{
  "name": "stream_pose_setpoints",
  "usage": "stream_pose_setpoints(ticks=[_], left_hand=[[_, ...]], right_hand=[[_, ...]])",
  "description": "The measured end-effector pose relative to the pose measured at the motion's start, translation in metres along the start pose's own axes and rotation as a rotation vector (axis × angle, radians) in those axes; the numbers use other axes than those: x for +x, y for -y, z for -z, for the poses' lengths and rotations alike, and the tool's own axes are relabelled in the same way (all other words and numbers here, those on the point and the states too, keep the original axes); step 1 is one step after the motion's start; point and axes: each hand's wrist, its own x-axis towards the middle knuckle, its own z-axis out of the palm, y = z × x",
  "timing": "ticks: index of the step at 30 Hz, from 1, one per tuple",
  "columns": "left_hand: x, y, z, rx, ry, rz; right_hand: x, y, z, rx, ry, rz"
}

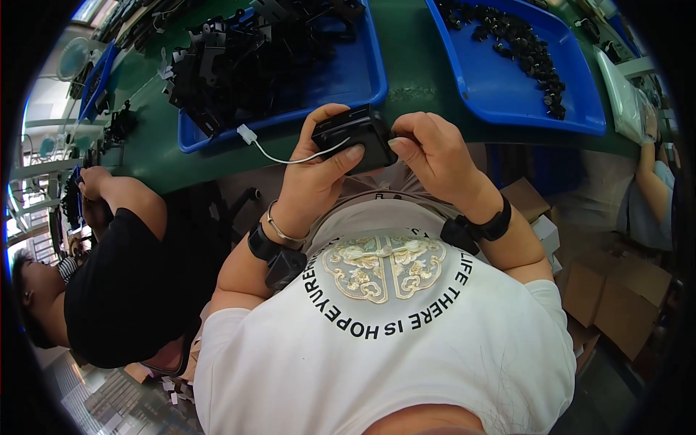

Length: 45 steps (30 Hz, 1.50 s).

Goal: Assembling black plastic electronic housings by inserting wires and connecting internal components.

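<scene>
The person in the white T-shirt [377, 377] holds a boxy black plastic housing [373, 141] in front of the waist, just off the near edge of the green tabletop [417, 83]. The left hand [308, 174] is closed around its left side, thumb lying across the near face and fingers wrapped behind. The right hand [438, 156] is half curled at the housing's right edge, thumb and forefinger nearly meeting; from where I stand I can't tell whether a small part is pinched between them.

From the housing a thin white cable [279, 159] loops left over the left hand to a white plug connector [247, 134], which hangs by the near rim of a blue tray [380, 58]. That tray carries a tangled heap of black brackets [254, 65]. Farther right, a 2nd blue tray [500, 94] has small black knob-like pieces [533, 61] strewn in a band down its middle and right.

Both wrists wear black straps [496, 222]. To the left sits a co-worker in a black shirt [138, 283]; open cardboard boxes [609, 297] stand at lower right.
</scene>
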Motion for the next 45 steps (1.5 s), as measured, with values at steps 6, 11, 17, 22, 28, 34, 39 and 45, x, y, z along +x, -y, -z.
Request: stream_pose_setpoints(ticks=[6,11,17,22,28,34,39,45], left_hand=[[0.001,0.001,0.000,0.022,-0.005,-0.062],[0.003,0.010,0.009,0.213,0.031,-0.173],[-0.004,0.008,0.000,0.116,-0.030,0.117],[-0.001,0.009,0.005,0.010,-0.010,-0.031],[0.000,0.008,0.003,0.010,-0.073,-0.155],[0.005,-0.001,0.007,-0.048,-0.115,-0.202],[0.003,0.000,0.005,-0.015,-0.145,-0.257],[0.003,-0.004,-0.003,-0.048,-0.196,-0.246]], right_hand=[[0.001,0.008,-0.013,0.252,-0.236,-0.022],[0.003,0.005,-0.013,0.112,-0.112,-0.077],[0.008,0.001,-0.013,0.107,-0.080,-0.133],[0.012,0.001,-0.003,0.313,0.018,-0.159],[0.008,0.006,-0.010,0.279,0.015,0.053],[0.010,0.009,-0.002,0.072,0.154,0.377],[0.017,0.005,-0.001,0.196,0.122,0.180],[0.024,0.005,-0.007,0.315,0.157,0.147]])
